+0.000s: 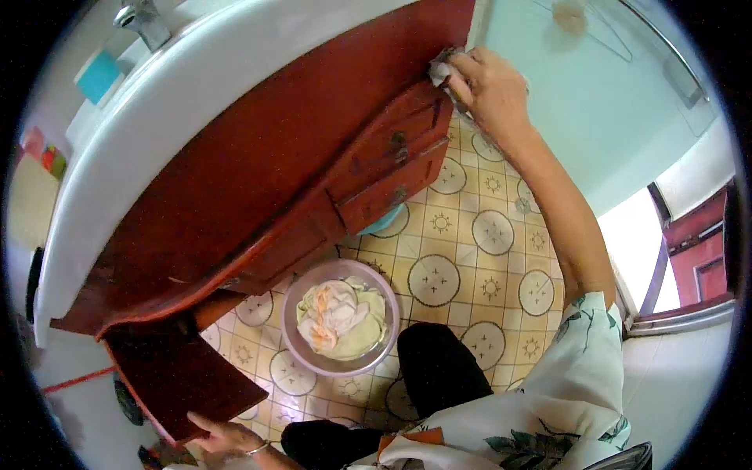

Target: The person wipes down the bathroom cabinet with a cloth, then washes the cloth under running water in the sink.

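My right hand point(495, 88) is closed around a crumpled greyish-white cloth point(443, 72), which touches the right end of the red-brown wooden vanity cabinet point(266, 149), just under its upper edge. At the lower left, my left hand point(223, 437) grips the outer edge of an opened cabinet door point(180, 376). The thumb lies on the door's face; the other fingers are mostly hidden. Two small drawers with dark metal pulls point(398, 142) sit at the cabinet's right side, below the right hand.
On the patterned tile floor point(489, 290) stands a pink basin point(288, 329) with wet pale cloths in it. A blue item point(384, 222) shows under the drawers. The white sink point(157, 117) with a faucet point(141, 23) tops the cabinet. A frosted glass panel point(580, 117) stands at right.
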Available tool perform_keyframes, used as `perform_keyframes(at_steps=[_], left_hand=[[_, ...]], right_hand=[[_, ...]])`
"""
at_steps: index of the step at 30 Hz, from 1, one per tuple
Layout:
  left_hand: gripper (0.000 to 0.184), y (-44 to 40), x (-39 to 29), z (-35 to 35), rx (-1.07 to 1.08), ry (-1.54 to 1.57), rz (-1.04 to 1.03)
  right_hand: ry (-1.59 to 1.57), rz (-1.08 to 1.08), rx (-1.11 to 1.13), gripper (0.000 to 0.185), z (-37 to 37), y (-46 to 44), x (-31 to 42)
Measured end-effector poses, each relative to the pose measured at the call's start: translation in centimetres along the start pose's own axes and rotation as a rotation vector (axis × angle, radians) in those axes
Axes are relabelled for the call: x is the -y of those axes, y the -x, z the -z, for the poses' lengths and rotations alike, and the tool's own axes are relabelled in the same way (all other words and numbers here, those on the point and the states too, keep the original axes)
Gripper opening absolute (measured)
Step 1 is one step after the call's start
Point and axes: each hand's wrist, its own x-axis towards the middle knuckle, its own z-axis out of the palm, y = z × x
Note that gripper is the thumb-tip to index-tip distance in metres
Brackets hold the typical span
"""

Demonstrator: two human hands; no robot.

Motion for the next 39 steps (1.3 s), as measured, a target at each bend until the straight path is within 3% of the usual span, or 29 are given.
perform_keyframes(at_steps=[1,3,8,12,13,15,17,20,22,26,27,29,31,32,33,34,35,37,38,39], left_hand=[[0.044,-0.3,0.6,0.2,0.034,-0.078,0.011],[0.044,-0.4,1.5,0.6,0.059,-0.151,0.023],[0.043,0.6,-1.4,-0.4,0.027,-0.090,0.016],[0.041,0.5,1.0,0.2,0.072,-0.109,0.068],[0.041,0.2,3.0,0.4,0.089,-0.164,-0.044],[0.040,0.2,2.0,0.0,0.108,-0.230,-0.162],[0.042,0.9,-1.7,-0.8,0.073,-0.174,0.024],[0.045,1.2,-3.2,-1.0,0.059,-0.153,0.082],[0.046,1.6,-3.8,-1.2,0.056,-0.171,0.102],[0.047,1.7,-4.6,-1.6,0.030,-0.072,0.113],[0.048,1.8,-4.8,-1.8,0.021,-0.098,0.163],[0.049,1.3,-2.8,-1.4,0.054,-0.114,0.180],[0.050,1.3,-2.6,-1.3,0.074,-0.140,0.205],[0.049,1.6,-4.6,-1.4,0.078,-0.196,0.180],[0.048,1.6,-4.7,-1.3,0.077,-0.220,0.173],[0.047,1.6,-4.7,-1.1,0.075,-0.243,0.166],[0.046,1.4,-3.1,-1.1,0.059,-0.242,0.088],[0.045,1.0,-2.0,-1.1,0.056,-0.240,0.023],[0.044,1.0,-2.2,-1.2,0.046,-0.165,-0.129],[0.043,1.1,-2.2,-1.4,0.038,-0.091,-0.279]], right_hand=[[0.004,-0.008,0.002,0.013,0.1,0.4,0.1],[-0.082,-0.253,-0.007,0.013,-0.1,0.6,0.8],[-0.318,-0.069,-0.022,0.016,2.1,1.5,10.6],[-0.514,0.074,-0.120,0.013,3.1,2.1,12.9],[-0.515,0.067,-0.120,0.013,2.6,2.0,11.7],[-0.106,0.341,-0.023,0.014,0.8,1.4,7.2],[-0.108,-0.028,-0.068,0.019,-0.7,0.4,3.2],[-0.069,-0.185,-0.062,0.020,-0.5,0.2,3.6],[-0.294,-0.226,-0.029,0.019,0.0,0.9,7.8],[-0.449,0.250,-0.143,0.011,3.7,2.7,15.9],[-0.607,0.176,-0.243,0.010,3.2,2.8,16.8],[-0.455,0.317,-0.307,0.011,1.3,2.1,14.0],[-0.224,0.363,-0.175,0.008,0.3,2.1,10.0],[-0.066,0.298,-0.131,0.007,-0.9,2.0,6.8],[-0.306,-0.109,-0.140,0.013,-1.6,1.4,4.5],[-0.264,-0.288,-0.072,0.022,-0.9,0.8,3.0],[-0.256,-0.280,-0.078,0.022,-0.5,0.6,2.6],[-0.742,-0.571,0.018,0.024,0.2,0.9,1.8],[-1.090,-0.724,-0.074,0.028,0.4,1.8,1.9],[-1.072,-0.714,-0.064,0.028,0.8,2.9,1.9]])
